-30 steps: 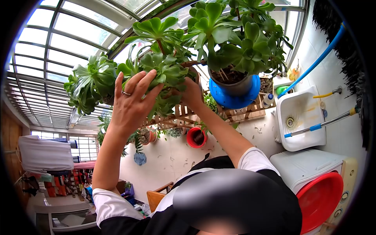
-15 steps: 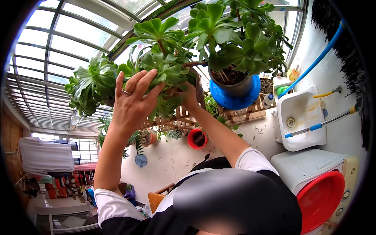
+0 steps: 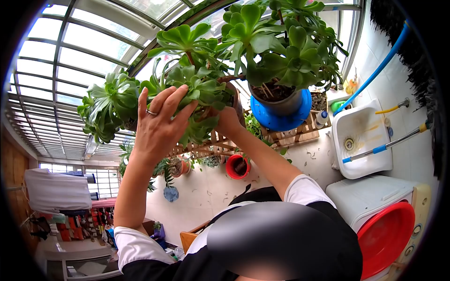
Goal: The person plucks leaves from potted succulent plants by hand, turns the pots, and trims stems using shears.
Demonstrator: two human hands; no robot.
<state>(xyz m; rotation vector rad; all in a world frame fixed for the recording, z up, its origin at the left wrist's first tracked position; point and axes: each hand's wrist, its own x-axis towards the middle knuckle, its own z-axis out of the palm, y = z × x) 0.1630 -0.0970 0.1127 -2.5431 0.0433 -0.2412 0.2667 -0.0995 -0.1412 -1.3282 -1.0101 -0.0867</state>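
Note:
A green succulent (image 3: 199, 89) with rosettes of broad leaves grows in the middle of the plant row. My left hand (image 3: 161, 112), with a ring on one finger, reaches up against its left side, fingers spread over the leaves. Beneath the same rosettes, close to a brown pot (image 3: 237, 105), is my right hand (image 3: 228, 122); its fingertips are hidden by leaves, so what they touch or hold cannot be made out. Another leafy succulent (image 3: 112, 103) hangs left of my left hand. To the right, a tall succulent (image 3: 295, 58) rises from a grey pot (image 3: 283, 107).
The grey pot stands on a blue basin (image 3: 267, 120) on a wooden slatted rack (image 3: 295, 136). Below is a red pot (image 3: 237, 166). A white sink (image 3: 363, 161), blue hose (image 3: 380, 70), washing machine (image 3: 375, 196) and red basin (image 3: 386, 243) are at right. Barred windows (image 3: 70, 51) run along the left.
My right hand has shifted slightly down under the leaves. My left hand stays nearly in place, and the whole view has moved a little.

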